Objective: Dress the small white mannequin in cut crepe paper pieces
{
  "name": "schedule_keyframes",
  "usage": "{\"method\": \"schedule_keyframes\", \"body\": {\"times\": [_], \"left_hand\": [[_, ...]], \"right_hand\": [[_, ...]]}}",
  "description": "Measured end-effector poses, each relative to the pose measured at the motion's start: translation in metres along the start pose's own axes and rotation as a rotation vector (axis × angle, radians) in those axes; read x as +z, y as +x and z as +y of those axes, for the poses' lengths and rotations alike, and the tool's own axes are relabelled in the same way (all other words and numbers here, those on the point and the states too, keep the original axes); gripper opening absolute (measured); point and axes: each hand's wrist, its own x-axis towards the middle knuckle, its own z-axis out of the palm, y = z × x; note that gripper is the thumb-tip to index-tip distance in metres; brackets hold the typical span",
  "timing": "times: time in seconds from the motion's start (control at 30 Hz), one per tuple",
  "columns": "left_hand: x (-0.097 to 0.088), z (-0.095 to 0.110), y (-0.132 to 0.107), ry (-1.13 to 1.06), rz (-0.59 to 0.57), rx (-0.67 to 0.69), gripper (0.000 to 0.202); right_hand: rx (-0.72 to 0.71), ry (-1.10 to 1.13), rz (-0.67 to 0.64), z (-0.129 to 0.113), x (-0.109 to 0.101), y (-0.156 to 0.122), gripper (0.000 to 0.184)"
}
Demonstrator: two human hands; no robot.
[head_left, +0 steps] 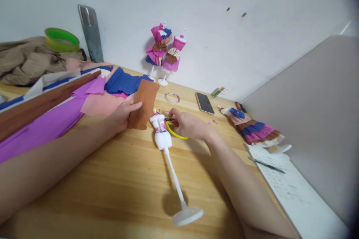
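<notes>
My left hand [126, 114] is closed on a brown piece of crepe paper [145, 104], thumb on top, holding it up above the table. To the right, the bent fingers of my right hand [186, 122] close on a tool with a curved yellow handle [176, 133]; its working end is hidden, so I cannot tell its exact kind. Between both hands lies a small white doll dress form [163, 139], tilted on the table, with pink and white patterned tape on its chest. Its stand and round base [187, 216] point toward me.
Crepe paper strips, including a purple one [53, 121] and a blue one [126, 82], cover the left side. Two dressed mannequins [159, 46] stand by the wall. A phone [204, 102], a tape ring [172, 98], a layered dress [252, 127] and a notebook [294, 186] lie rightward.
</notes>
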Motion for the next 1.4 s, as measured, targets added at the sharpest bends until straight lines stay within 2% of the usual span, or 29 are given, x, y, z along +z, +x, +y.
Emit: {"method": "schedule_keyframes", "body": {"times": [0.17, 0.27, 0.37, 0.43, 0.5, 0.63, 0.73, 0.87, 0.97, 1.1, 1.23, 1.3, 1.4], "left_hand": [[0.005, 0.002, -0.006, -0.044, 0.017, 0.062, 0.049], [0.009, 0.002, -0.008, -0.075, 0.064, 0.100, 0.050], [0.011, -0.001, -0.007, -0.126, 0.077, 0.103, 0.046], [0.010, -0.004, -0.006, -0.157, 0.065, 0.094, 0.040], [0.010, -0.008, -0.005, -0.168, 0.050, 0.088, 0.032], [0.015, -0.016, -0.008, -0.186, -0.015, 0.088, 0.025], [0.023, -0.019, -0.014, -0.197, -0.085, 0.114, 0.024], [0.031, -0.021, -0.022, -0.194, -0.103, 0.085, 0.023], [0.032, -0.023, -0.024, -0.151, -0.160, 0.043, 0.028], [0.030, -0.025, -0.023, -0.065, -0.234, 0.003, 0.033], [0.030, -0.024, -0.023, -0.057, -0.165, 0.037, 0.033], [0.030, -0.021, -0.022, -0.088, -0.106, 0.072, 0.038], [0.026, -0.015, -0.017, -0.162, -0.032, 0.145, 0.043]], "right_hand": [[0.066, 0.007, 0.249, 0.001, -0.014, -0.008, 0.034], [0.060, 0.193, 0.348, 0.004, -0.022, -0.012, 0.038], [-0.023, 0.642, 0.367, 0.003, -0.023, -0.010, 0.046], [-0.050, 0.957, 0.358, -0.001, -0.017, -0.005, 0.045], [-0.057, 1.166, 0.355, -0.008, -0.008, -0.001, 0.043], [-0.049, 1.336, 0.358, -0.020, 0.004, 0.004, 0.039], [-0.010, 1.426, 0.339, -0.029, 0.004, 0.004, 0.045], [0.026, 1.478, 0.304, -0.037, 0.002, 0.002, 0.056], [0.039, 1.449, 0.335, -0.040, 0.003, 0.001, 0.054], [-0.040, 1.376, 0.304, -0.040, 0.003, -0.001, 0.050], [-0.131, 1.356, 0.253, -0.038, 0.002, -0.004, 0.056], [-0.227, 1.314, 0.275, -0.031, 0.002, -0.005, 0.059], [-0.395, 1.173, 0.269, -0.013, 0.000, -0.004, 0.054]]}}
